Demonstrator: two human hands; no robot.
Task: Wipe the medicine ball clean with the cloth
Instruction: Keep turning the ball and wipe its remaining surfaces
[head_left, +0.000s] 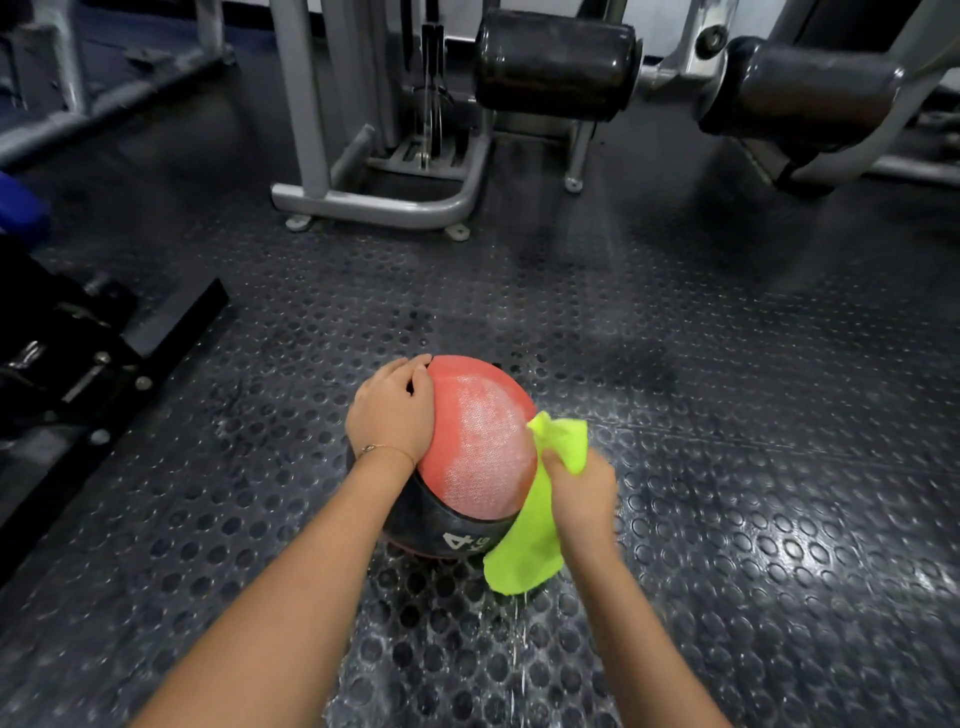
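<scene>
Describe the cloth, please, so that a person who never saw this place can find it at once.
Start at the red and black medicine ball on the studded rubber floor. The cloth hangs against the ball's right side, gripped in the right hand. It is the only bright yellow-green thing here.

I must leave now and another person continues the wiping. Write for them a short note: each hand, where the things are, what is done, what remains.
Left hand: lies open on the upper left of the medicine ball, steadying it.
Right hand: gripping the green cloth at the ball's right side.
The ball sits on the studded rubber floor, black band with "4 KG" facing the wearer.
Done: the red top shows a whitish wet or soapy patch, so wiping has begun.
Left: clear that patch, the band and the underside, which is hidden.
</scene>
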